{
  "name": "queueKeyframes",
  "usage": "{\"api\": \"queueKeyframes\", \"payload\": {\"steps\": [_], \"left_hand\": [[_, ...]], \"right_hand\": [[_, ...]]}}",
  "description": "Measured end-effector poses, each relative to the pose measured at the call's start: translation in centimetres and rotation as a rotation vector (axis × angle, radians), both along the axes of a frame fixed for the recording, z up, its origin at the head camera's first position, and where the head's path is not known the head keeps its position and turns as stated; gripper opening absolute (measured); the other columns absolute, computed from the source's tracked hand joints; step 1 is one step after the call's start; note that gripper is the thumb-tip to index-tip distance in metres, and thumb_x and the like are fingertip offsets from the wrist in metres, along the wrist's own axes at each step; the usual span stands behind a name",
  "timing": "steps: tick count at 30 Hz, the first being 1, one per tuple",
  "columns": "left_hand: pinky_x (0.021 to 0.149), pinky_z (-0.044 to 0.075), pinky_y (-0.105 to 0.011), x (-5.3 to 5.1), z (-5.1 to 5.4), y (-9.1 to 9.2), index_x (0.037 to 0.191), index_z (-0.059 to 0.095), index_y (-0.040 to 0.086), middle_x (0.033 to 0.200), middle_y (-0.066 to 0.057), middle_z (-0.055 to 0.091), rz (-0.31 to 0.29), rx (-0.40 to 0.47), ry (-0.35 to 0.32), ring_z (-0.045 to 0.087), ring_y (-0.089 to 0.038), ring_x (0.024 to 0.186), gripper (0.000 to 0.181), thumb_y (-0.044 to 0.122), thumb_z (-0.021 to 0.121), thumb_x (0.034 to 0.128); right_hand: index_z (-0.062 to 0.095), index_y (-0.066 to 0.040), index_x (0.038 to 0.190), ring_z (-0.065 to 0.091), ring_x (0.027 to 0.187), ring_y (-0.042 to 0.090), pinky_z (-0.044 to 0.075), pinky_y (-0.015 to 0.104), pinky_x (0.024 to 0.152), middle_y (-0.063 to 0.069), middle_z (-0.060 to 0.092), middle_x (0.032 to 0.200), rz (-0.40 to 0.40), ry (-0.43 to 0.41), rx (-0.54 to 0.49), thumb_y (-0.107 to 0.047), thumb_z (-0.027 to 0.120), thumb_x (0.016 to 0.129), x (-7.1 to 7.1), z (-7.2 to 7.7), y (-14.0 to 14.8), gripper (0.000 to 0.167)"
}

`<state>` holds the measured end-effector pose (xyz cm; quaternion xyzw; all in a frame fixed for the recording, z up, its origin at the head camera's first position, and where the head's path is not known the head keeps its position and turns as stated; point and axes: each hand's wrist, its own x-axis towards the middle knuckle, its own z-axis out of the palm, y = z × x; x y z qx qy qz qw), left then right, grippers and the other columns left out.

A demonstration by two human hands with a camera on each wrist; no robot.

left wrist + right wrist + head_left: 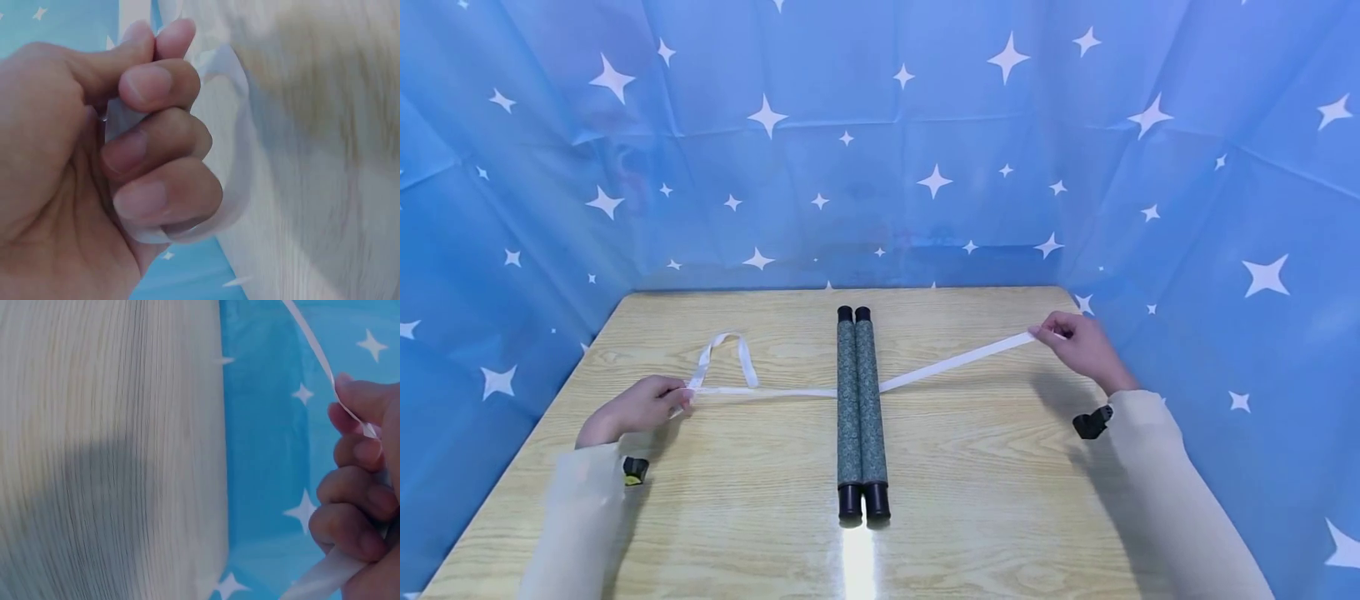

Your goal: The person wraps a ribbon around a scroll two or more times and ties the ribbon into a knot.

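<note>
Scroll [868,400]: two side-by-side rolls lay mid-counter [760,500], at 3 o'clock from the left hand [636,406], between 8 and 9 from the right hand [1078,343], neither plainly nearer | Long axis: pointed 12 to 6 | Ribbon [955,363]: passed beneath, reaching toward 9 and 2 | Hands: both pinched the ribbon

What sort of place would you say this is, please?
Probably a small curtained-off recording booth or tabletop workspace: blue star-patterned cloth hangs behind and to both sides of a wood-grain table, and a small black device sits at each wrist.
</note>
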<state>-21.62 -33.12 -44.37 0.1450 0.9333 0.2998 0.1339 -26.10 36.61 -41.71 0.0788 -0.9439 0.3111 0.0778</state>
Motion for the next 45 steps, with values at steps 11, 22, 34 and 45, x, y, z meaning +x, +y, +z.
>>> {"api": "queueKeyframes", "payload": {"steps": [11, 22, 34, 45], "left_hand": [[0.062, 0.035, -0.028, 0.8, 1.0, -2.3, 0.096, 0.063, 0.003, 0.076, -0.001, 0.047, 0.055, -0.027, 0.004, 0.037, -0.011, 0.063, 0.034, 0.02, 0.04, 0.1129], [0.061, 0.035, -0.029, 2.1, 2.0, -6.3, 0.101, 0.068, 0.003, 0.076, -0.001, 0.048, 0.102, -0.119, 0.077, 0.038, -0.011, 0.061, 0.034, 0.018, 0.039, 0.1128], [0.06, 0.036, -0.031, 2.7, 4.1, -10.6, 0.115, 0.068, -0.006, 0.083, -0.012, 0.06, 0.221, -0.222, 0.09, 0.043, -0.018, 0.068, 0.035, 0.019, 0.044, 0.1113], [0.058, 0.037, -0.037, 2.6, 3.6, -12.3, 0.115, 0.065, -0.011, 0.087, -0.021, 0.06, 0.483, -0.276, 0.074, 0.051, -0.031, 0.075, 0.046, 0.032, 0.052, 0.1078]], "right_hand": [[0.065, -0.01, 0.093, 0.038, 0.058, 0.021, 0.031, 0.035, 0.055, 0.004, 0.044, 0.067, -0.139, 0.05, 0.089, -0.049, 0.057, 0.104, 0.7, 1.3, 3.0, 0.041], [0.065, -0.005, 0.092, 0.041, 0.06, 0.024, 0.031, 0.036, 0.055, 0.01, 0.055, 0.071, -0.258, 0.117, 0.148, -0.042, 0.055, 0.105, 1.1, 0.9, 5.4, 0.04], [0.057, -0.005, 0.088, 0.038, 0.058, 0.024, 0.03, 0.036, 0.053, 0.006, 0.046, 0.062, -0.37, 0.067, 0.186, -0.039, 0.05, 0.107, 2.1, 1.0, 6.3, 0.04], [0.064, -0.002, 0.091, 0.048, 0.06, 0.023, 0.036, 0.033, 0.053, 0.014, 0.065, 0.075, -0.318, -0.03, 0.233, -0.035, 0.053, 0.104, 1.9, -1.0, 7.5, 0.037]]}}
